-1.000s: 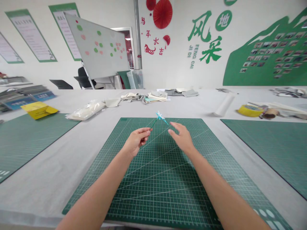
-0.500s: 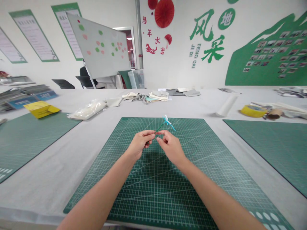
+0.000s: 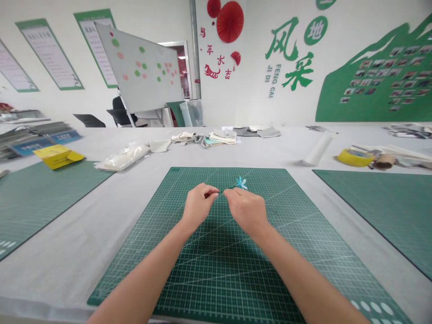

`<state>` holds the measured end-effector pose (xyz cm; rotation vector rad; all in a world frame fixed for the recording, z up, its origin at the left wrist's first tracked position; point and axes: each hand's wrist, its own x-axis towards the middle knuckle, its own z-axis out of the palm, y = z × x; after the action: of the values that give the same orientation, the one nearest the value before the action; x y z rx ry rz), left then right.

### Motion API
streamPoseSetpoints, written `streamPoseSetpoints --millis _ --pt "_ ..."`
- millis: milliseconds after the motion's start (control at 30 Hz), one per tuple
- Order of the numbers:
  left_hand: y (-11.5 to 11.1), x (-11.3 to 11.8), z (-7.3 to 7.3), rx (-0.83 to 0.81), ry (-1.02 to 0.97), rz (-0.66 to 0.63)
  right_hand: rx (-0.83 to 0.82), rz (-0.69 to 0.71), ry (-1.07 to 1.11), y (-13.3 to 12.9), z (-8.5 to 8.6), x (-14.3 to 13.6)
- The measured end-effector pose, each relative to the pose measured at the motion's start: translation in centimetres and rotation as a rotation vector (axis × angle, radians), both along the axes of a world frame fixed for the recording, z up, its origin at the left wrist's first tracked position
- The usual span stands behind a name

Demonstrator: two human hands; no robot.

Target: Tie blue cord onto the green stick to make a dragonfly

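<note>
A small artificial flower point(image 3: 240, 182) with light blue and white petals on a thin green stem is held above the green cutting mat point(image 3: 216, 270). My left hand point(image 3: 200, 202) pinches the stem's lower end between thumb and forefinger. Close beside it, my right hand point(image 3: 248, 207) has its fingers closed on the stem nearer the bloom. The stem lies nearly level, with the bloom pointing to the right, just behind my right knuckles. Part of the stem is hidden by the right fingers.
Cutting mats lie on the left point(image 3: 40, 198) and right point(image 3: 378, 202). A yellow folded card point(image 3: 59, 156), a plastic-wrapped packet point(image 3: 123, 157), fabric pieces point(image 3: 222, 136), a white roll point(image 3: 318, 149) and a yellow tape roll point(image 3: 355, 157) are on the table.
The flower has tipped from slanting upward to nearly level, its bloom lower and turned. My right hand has rolled over and closed on the stem, and the fingertips have drawn slightly apart.
</note>
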<state>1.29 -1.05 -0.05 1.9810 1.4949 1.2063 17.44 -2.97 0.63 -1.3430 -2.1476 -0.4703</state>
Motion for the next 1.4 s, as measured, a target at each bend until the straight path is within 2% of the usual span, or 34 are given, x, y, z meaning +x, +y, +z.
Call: streamPoseSetpoints --millis 100,200,300,400,500,633,833,900,1033,1167,1400 --pt "-0.5 -0.2 0.2 0.121 0.196 0.004 -0.036 0.018 0.040 0.4 0.1 0.5" --pt "-0.7 -0.5 0.5 0.193 0.352 0.003 -0.096 0.069 0.174 0.8 0.1 0.9" --pt "-0.5 -0.9 0.8 0.302 0.512 -0.045 -0.155 0.150 0.321 1.2 0.4 1.4" --pt "-0.2 -1.3 1.3 0.364 0.565 -0.130 -0.240 0.220 0.443 1.7 1.0 2.2" --pt "-0.1 -1.4 1.7 0.360 0.534 -0.218 -0.368 0.238 0.525 2.3 1.6 3.2" --pt "-0.2 -1.2 1.9 0.265 0.453 -0.342 -0.531 0.281 0.653 3.4 1.7 4.7" --pt "-0.7 -0.7 2.7 0.006 0.035 -0.468 -0.835 0.357 0.918 4.5 0.6 5.1" --pt "-0.7 -0.7 2.8 -0.044 -0.073 -0.453 -0.883 0.361 0.916 4.7 0.0 4.7" --pt "-0.2 -1.1 2.3 -0.071 -0.187 -0.305 -0.814 0.404 0.729 4.6 -0.8 3.5" --pt "0.5 -1.4 1.5 -0.094 -0.272 -0.153 -0.813 0.414 0.624 3.6 -0.7 2.2" --pt "1.0 -1.6 1.0 -0.144 -0.341 -0.022 -0.760 0.409 0.545 2.2 -0.7 0.7"
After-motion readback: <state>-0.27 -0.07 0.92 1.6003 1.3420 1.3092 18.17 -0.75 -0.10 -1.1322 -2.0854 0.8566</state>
